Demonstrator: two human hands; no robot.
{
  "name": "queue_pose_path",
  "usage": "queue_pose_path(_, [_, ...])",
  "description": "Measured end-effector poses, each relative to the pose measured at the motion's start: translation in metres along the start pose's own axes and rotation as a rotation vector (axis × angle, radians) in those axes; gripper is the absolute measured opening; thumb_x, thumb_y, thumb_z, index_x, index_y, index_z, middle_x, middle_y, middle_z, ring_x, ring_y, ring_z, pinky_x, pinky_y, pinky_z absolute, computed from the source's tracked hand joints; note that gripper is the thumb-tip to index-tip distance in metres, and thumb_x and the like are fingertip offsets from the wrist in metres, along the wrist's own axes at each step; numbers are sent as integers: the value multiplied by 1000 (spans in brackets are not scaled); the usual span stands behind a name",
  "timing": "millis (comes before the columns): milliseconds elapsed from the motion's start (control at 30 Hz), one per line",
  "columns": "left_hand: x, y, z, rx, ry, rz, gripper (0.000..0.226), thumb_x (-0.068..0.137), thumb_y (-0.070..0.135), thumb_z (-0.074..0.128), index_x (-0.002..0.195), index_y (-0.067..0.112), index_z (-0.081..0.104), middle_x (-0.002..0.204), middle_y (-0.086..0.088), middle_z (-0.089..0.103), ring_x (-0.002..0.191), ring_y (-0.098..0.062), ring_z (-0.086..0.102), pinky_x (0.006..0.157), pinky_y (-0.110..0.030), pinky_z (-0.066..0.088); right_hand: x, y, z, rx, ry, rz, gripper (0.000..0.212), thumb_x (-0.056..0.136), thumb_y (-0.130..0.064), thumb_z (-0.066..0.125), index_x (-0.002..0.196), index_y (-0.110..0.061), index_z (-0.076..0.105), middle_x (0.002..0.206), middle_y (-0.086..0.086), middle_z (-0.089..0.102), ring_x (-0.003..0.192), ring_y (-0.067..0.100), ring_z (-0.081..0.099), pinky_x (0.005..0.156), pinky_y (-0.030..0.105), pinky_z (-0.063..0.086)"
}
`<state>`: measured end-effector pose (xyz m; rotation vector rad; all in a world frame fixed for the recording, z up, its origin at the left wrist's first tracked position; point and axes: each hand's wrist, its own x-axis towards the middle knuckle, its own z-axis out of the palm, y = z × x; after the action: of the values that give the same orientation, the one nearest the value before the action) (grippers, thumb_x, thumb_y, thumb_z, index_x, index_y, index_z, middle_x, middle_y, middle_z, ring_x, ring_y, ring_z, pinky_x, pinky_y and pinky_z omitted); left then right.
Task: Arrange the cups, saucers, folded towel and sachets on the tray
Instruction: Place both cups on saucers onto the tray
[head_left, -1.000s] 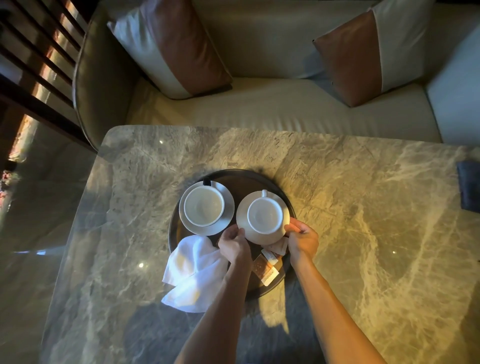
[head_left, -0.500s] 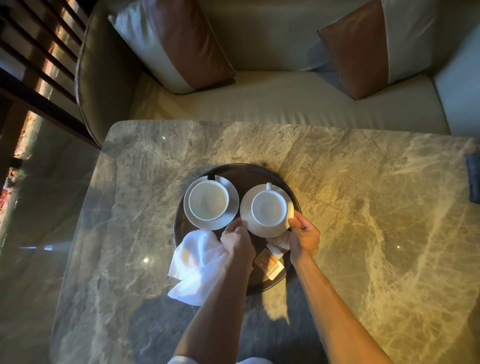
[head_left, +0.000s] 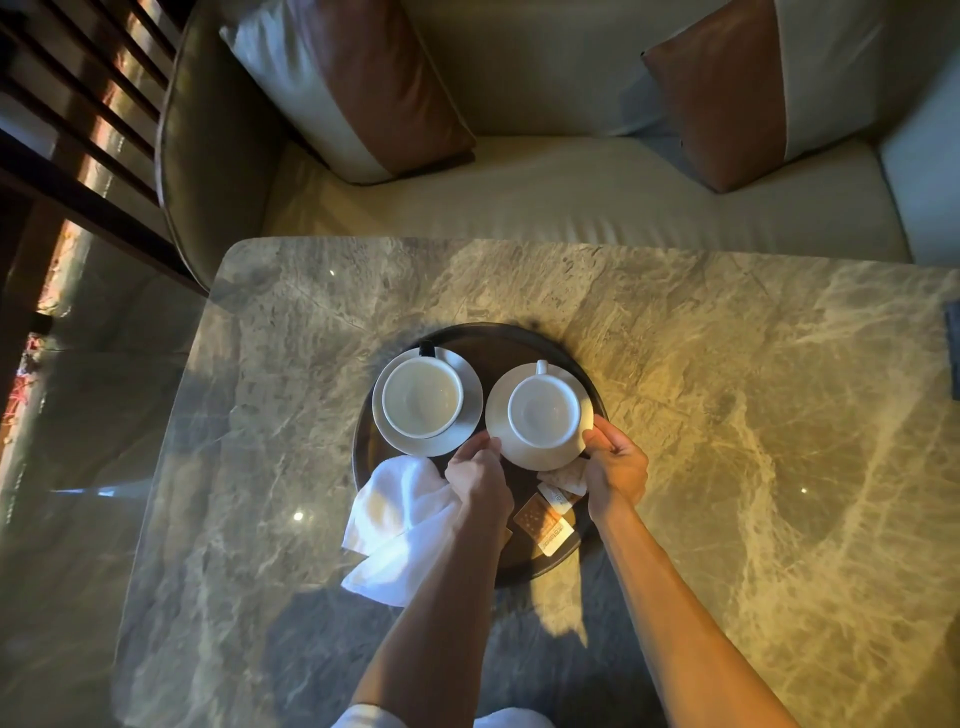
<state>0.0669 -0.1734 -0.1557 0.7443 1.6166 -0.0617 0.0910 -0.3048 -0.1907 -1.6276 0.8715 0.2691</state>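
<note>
Done so far: we judge the task well along. The left cup (head_left: 422, 397) on the left saucer (head_left: 431, 447) and the right cup (head_left: 543, 410) on the right saucer (head_left: 524, 456) stand side by side on the far half of the tray (head_left: 498, 347), with their rims close together.
In hand: we read this as a fine adjustment of the right saucer's place.
Left grip (head_left: 480, 475): its fingertips pinch the near-left rim of the right saucer.
Right grip (head_left: 618, 467): its thumb and fingers close on the near-right rim of the same saucer.
Left to do: the towel (head_left: 395, 514) lies bunched and spills over the tray's near-left rim onto the table (head_left: 727, 389). By our reckoning it wants folding and placing fully inside.
Sachets (head_left: 543, 522): they lie loose and at mixed angles on the near part of the tray, just near of the right saucer. We think they need tidying.
Cups and saucers: white, smooth and glossy, likely ceramic. The bowls are round and empty, and the right cup's handle points far.
Tray: dark and round, with a low raised rim and a dull sheen.
Towel: white soft cloth, creased, with loose corners.
Sachets: flat paper packets, one brown with white print and others pale.
Table: polished, veined, marble-like stone with rounded corners.
Beyond: a cream sofa (head_left: 519, 197) stands at the far edge of the table.
</note>
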Motion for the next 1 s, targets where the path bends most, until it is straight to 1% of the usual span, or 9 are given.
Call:
queue_pose_path(200, [2,-1,-2,4,-14,4,19,82,2,73,80,21,73,87,-1,69,85,-17,62,90,-35,54,4,2,-5,2,-38,-1,25,88,-12,70,113,-14,74,111,1,74,109,24,67,95,51,54])
queue_pose_path(400, [3,1,-3,-1,-13,-2,18,81,4,75,92,18,76,84,1,69,80,-14,61,89,-35,55,0,4,-4,68,-28,-28,30,88,-11,70,119,-10,71,116,6,73,113,25,66,98,51,52])
queue_pose_path(567, [3,-3,0,24,-14,38,14,84,8,73,93,19,75,98,-3,69,91,-19,60,95,-38,54,2,3,-4,20,-17,-25,29,88,-12,71,117,-13,72,113,2,73,110,23,66,96,48,54])
queue_pose_path(667, [3,-7,-1,44,-29,76,13,86,9,71,90,21,71,97,-3,67,98,-23,59,97,-40,53,3,1,-6,-64,-32,-31,26,88,-14,70,114,-15,73,106,-4,73,105,20,68,94,45,55])
queue_pose_path(733, [3,-7,-2,45,-31,87,12,86,11,72,91,21,69,93,-1,65,100,-25,60,97,-40,53,6,-2,-10,-83,-56,-17,23,87,-13,71,110,-15,75,98,-5,74,95,18,70,88,40,58])
queue_pose_path(800, [4,-7,-1,49,-38,89,12,86,11,72,91,22,69,93,0,65,100,-24,60,98,-41,53,8,-6,-12,-81,-63,2,21,85,-10,73,105,-17,76,85,-9,76,82,15,69,70,27,59])
queue_pose_path(867, [5,-6,-2,57,-42,80,12,86,11,72,91,22,70,96,-2,67,99,-24,60,98,-41,52,9,-9,-12,-56,-55,42,21,83,-7,74,103,-16,76,73,-18,71,75,10,68,58,17,52])
queue_pose_path(933, [7,-6,-3,56,-45,68,12,85,11,73,92,20,71,100,-4,68,98,-24,61,98,-41,52,9,-11,-9,-13,-48,103,22,83,-3,73,102,-14,76,73,-18,68,73,2,65,56,12,47])
queue_pose_path(1000, [10,-6,-3,51,-48,55,13,85,11,73,92,21,72,99,-4,69,97,-23,61,98,-40,53,10,-11,-6,23,-37,144,22,82,0,72,100,-14,76,73,-17,68,72,1,64,58,14,49])
